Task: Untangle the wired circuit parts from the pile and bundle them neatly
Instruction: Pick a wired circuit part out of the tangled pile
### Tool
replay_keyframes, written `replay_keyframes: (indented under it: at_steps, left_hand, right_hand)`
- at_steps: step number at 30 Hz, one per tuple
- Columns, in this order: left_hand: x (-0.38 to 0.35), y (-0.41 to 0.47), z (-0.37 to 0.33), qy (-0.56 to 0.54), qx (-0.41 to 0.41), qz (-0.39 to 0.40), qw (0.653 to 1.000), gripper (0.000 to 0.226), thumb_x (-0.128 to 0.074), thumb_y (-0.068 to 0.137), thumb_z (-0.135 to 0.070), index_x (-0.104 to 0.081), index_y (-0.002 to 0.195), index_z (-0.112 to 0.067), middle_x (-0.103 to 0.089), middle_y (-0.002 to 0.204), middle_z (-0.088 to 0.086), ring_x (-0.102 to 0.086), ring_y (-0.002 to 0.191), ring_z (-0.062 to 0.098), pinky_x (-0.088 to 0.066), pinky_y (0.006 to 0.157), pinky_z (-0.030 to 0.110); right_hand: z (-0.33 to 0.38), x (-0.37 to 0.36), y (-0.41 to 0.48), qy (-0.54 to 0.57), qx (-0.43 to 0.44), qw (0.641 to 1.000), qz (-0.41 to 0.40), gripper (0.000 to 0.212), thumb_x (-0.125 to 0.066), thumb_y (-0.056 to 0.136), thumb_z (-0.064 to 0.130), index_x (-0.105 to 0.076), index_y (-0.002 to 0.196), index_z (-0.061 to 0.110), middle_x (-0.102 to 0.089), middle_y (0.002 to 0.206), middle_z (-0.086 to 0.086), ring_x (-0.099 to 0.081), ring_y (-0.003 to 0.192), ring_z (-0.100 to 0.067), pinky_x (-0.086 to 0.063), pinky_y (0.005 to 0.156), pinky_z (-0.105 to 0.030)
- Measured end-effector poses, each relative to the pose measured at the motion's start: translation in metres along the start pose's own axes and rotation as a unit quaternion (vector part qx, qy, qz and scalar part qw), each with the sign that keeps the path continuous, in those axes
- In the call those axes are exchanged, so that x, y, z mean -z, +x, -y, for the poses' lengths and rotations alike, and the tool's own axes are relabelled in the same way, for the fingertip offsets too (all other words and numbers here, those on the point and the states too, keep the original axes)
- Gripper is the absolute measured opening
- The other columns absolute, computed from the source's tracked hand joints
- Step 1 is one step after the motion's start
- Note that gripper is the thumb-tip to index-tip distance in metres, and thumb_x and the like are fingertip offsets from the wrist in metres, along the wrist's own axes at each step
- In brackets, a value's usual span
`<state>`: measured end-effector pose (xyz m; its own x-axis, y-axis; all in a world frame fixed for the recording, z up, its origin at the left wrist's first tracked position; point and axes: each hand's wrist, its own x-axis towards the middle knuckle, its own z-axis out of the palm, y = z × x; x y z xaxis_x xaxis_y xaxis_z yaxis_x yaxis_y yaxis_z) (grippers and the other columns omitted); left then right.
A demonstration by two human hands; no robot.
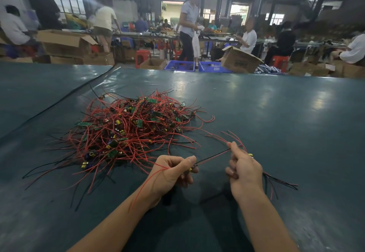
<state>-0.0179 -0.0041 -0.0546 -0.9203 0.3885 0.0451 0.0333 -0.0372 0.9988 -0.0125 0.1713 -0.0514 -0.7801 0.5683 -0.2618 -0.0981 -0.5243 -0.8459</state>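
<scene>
The right hand [244, 170] is curling round a bundle [280, 181] and hiding its parts inside the fist. Only a yellow tip and loose black and red ends are poking out toward 4 o'clock, with more red ends fanning toward 12 o'clock. The left hand [171, 170] is pinching a small circuit part [193, 168] that is mostly hiding under the thumb. A taut black wire [213, 156] is running between the two hands. The pile [130, 127] is lying on the dark green table [276, 113] at 10 o'clock from the hands. It is showing tangled red and black leads carrying little green boards and yellow-topped components, too knotted for counting. A red lead is trailing along the left wrist.
</scene>
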Motion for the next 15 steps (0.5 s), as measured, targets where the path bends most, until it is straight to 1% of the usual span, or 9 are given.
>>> replay_keyframes:
  at_steps: [2,4,7,8,10,12,14,15]
  left_hand:
    - [0.001,0.0,0.0,0.0,0.002,0.003,1.0,0.04,-0.067,0.079,-0.048,-0.075,0.066,-0.012,-0.063,0.054,0.005,-0.053,0.044,0.009,-0.041,0.046,0.015]
    - [0.001,0.0,0.001,-0.005,0.004,0.001,1.0,0.039,-0.07,0.082,-0.047,-0.075,0.065,-0.012,-0.062,0.053,0.004,-0.052,0.045,0.009,-0.041,0.046,0.015]
    - [0.002,0.001,0.001,-0.02,0.011,-0.004,1.0,0.037,-0.064,0.079,-0.046,-0.075,0.064,-0.014,-0.062,0.054,0.006,-0.052,0.045,0.01,-0.041,0.047,0.016]
    - [0.003,0.001,0.001,-0.025,0.012,-0.005,1.0,0.037,-0.064,0.079,-0.046,-0.075,0.065,-0.014,-0.062,0.054,0.006,-0.053,0.046,0.01,-0.042,0.047,0.017]
    - [0.004,0.001,0.002,-0.029,0.014,-0.006,0.999,0.037,-0.064,0.079,-0.046,-0.075,0.066,-0.014,-0.062,0.054,0.005,-0.054,0.046,0.01,-0.042,0.048,0.017]
    - [0.004,0.001,0.002,-0.028,0.014,-0.004,1.0,0.038,-0.065,0.08,-0.047,-0.076,0.067,-0.014,-0.062,0.054,0.005,-0.054,0.048,0.01,-0.043,0.048,0.017]
    - [0.004,0.001,0.003,-0.029,0.013,-0.006,0.999,0.038,-0.065,0.079,-0.048,-0.075,0.066,-0.014,-0.062,0.055,0.005,-0.054,0.048,0.01,-0.043,0.049,0.018]
    - [0.004,0.001,0.003,-0.031,0.012,-0.01,0.999,0.039,-0.066,0.077,-0.05,-0.075,0.066,-0.014,-0.062,0.055,0.006,-0.054,0.048,0.01,-0.043,0.049,0.018]
  right_hand:
    - [0.001,0.002,0.002,-0.001,0.016,1.0,-0.002,0.013,-0.07,0.089,0.012,-0.069,0.076,0.013,-0.035,0.047,0.01,-0.024,0.034,-0.002,-0.02,0.031,-0.014]
    - [-0.001,0.002,0.001,-0.011,0.038,0.999,0.0,0.019,-0.072,0.088,0.013,-0.069,0.069,0.015,-0.032,0.05,0.009,-0.021,0.036,-0.003,-0.02,0.032,-0.015]
    - [-0.003,0.002,-0.002,-0.048,0.075,0.996,0.005,0.034,-0.073,0.088,0.018,-0.07,0.055,0.019,-0.03,0.056,0.006,-0.021,0.04,-0.005,-0.023,0.036,-0.017]
    - [-0.003,0.002,-0.003,-0.059,0.086,0.995,0.007,0.035,-0.073,0.088,0.02,-0.072,0.054,0.023,-0.032,0.056,0.006,-0.024,0.041,-0.005,-0.024,0.037,-0.018]
    - [-0.002,0.001,-0.006,-0.068,0.099,0.993,0.008,0.031,-0.075,0.087,0.023,-0.075,0.057,0.029,-0.043,0.053,0.007,-0.034,0.041,-0.003,-0.03,0.038,-0.018]
    - [0.0,0.0,-0.008,-0.064,0.101,0.993,0.004,0.028,-0.076,0.085,0.024,-0.077,0.059,0.035,-0.053,0.05,0.014,-0.046,0.043,-0.001,-0.036,0.038,-0.017]
    - [0.001,0.0,-0.01,-0.058,0.102,0.993,0.005,0.027,-0.077,0.085,0.024,-0.077,0.06,0.034,-0.057,0.053,0.015,-0.049,0.044,0.0,-0.038,0.038,-0.017]
    - [0.001,0.0,-0.011,-0.056,0.103,0.993,0.005,0.026,-0.076,0.085,0.023,-0.077,0.061,0.031,-0.058,0.054,0.014,-0.048,0.044,0.0,-0.038,0.038,-0.016]
